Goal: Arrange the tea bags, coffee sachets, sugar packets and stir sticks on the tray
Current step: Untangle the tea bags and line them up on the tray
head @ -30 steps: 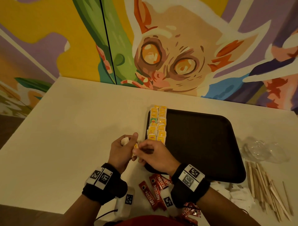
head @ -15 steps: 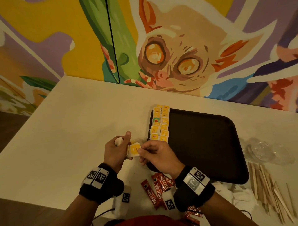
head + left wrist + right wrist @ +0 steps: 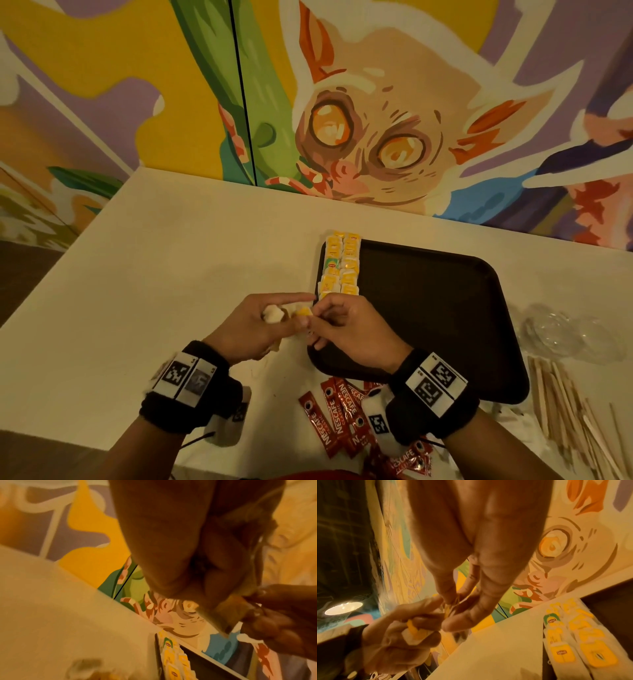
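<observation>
A black tray (image 3: 428,308) lies on the white table, with two rows of yellow tea bags (image 3: 340,267) along its left edge. Just off the tray's near left corner, my left hand (image 3: 291,315) grips a small bunch of tea bags (image 3: 272,313), its index finger stretched toward the tray. My right hand (image 3: 317,310) pinches one yellow tea bag (image 3: 303,311) from that bunch. The right wrist view shows the bunch (image 3: 416,632) in the left hand's curled fingers and the rows (image 3: 573,642) on the tray. Red coffee sachets (image 3: 335,418) lie near the table's front edge.
Wooden stir sticks (image 3: 575,411) lie in a loose pile right of the tray. Crumpled clear plastic (image 3: 565,335) sits beyond them. A painted wall stands behind the table. Bare tabletop (image 3: 154,291) stretches to the left.
Both hands have shifted a little toward the tray's near left corner. The left index finger has straightened out, and the right hand still pinches the yellow tea bag.
</observation>
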{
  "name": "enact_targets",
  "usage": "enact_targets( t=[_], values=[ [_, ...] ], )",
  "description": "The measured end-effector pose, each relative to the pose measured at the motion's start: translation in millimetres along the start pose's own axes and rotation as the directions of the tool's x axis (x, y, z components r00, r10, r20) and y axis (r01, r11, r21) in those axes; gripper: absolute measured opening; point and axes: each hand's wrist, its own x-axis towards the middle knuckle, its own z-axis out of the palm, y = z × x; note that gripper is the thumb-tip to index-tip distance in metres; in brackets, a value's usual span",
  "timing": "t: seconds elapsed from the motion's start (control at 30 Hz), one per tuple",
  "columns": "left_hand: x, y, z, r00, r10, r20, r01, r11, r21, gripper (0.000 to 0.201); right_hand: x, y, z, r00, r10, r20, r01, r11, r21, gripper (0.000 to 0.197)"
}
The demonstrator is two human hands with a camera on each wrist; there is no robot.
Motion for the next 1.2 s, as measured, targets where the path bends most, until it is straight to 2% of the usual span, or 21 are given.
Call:
enact_targets(
  t=[0.07,0.2,0.3,0.43,0.6,0.7,0.83,1.03,1.2],
  values=[
    [2.3,5.1,-0.1,0.998,0.053,-0.017,-0.05,0.991,0.126,0.026,-0.5,-1.9,-2.5,1.0,-0.005,0.002,0.005,0.999,-0.036,0.015],
    [5.7,6.1,-2.9,0.989,0.102,-0.109,-0.077,0.973,0.216,0.009,-2.5,-1.6,-5.4,0.999,-0.014,-0.045,0.011,0.997,-0.072,0.015],
    [6.7,3.9,-1.8,0.978,0.146,-0.148,-0.099,0.952,0.289,0.008,-3.6,-2.3,-7.9,0.996,-0.01,-0.088,-0.002,0.991,-0.133,0.012],
    [8.5,0.1,0.2,0.949,0.264,-0.172,-0.168,0.886,0.432,0.005,-6.0,-4.9,-12.9,0.993,-0.01,-0.116,-0.022,0.963,-0.268,0.008],
    [9.1,-4.4,0.9,0.948,0.289,-0.135,-0.175,0.824,0.538,0.008,-9.3,-12.7,-14.1,0.983,-0.125,-0.137,0.055,0.901,-0.43,0.01],
    [7.4,-1.6,3.0,0.953,0.296,-0.065,-0.224,0.833,0.507,0.007,-8.6,-19.3,-13.1,0.973,-0.203,-0.113,0.134,0.886,-0.444,0.009],
    [1.9,7.5,6.2,0.941,0.336,-0.039,-0.299,0.88,0.369,0.009,-5.1,-16.0,-14.0,0.975,-0.186,-0.124,0.133,0.928,-0.347,0.01],
    [0.8,13.0,8.6,0.884,0.425,-0.195,-0.391,0.9,0.191,0.012,-6.5,-6.6,-8.5,0.971,-0.195,-0.142,0.178,0.977,-0.119,0.018],
    [6.5,5.8,14.9,0.846,0.412,-0.339,-0.379,0.911,0.161,0.009,-8.9,-3.9,0.8,0.968,-0.171,-0.183,0.176,0.984,0.009,0.018]
  ],
)
